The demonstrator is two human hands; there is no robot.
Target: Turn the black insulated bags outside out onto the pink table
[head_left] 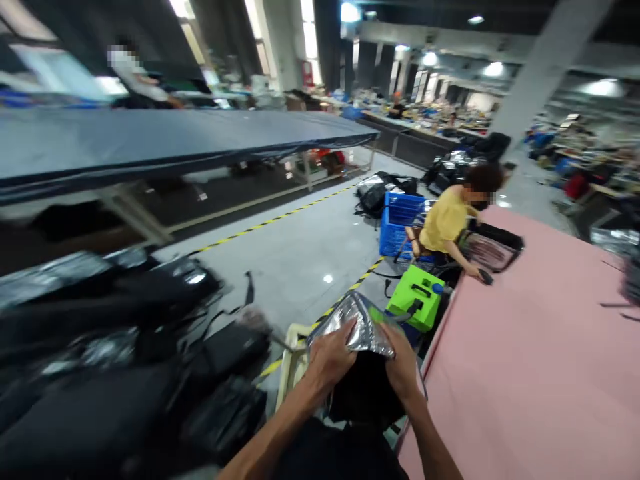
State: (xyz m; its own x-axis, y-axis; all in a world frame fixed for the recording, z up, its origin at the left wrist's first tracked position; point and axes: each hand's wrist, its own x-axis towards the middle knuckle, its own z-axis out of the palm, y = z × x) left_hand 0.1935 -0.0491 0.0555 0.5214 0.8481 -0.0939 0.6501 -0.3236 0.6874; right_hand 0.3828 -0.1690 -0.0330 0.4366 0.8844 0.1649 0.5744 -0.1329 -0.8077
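Bag (364,333) held beside pink desk (530,353), silver edge clasped by left grip (333,357) and right grip (401,363). Judged light, soft-walled, probably slippery; best taken by edge, both sides, firmly.

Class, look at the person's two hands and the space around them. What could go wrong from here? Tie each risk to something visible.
The left hand and right hand both grip the silvery-lined bag; a hard pull might crease or tear its shiny material.

A loose black strap sticks out by the piled black bags; it could snag a foot.

The bright green box appears just beyond the bag, so a wide swing might bump it.
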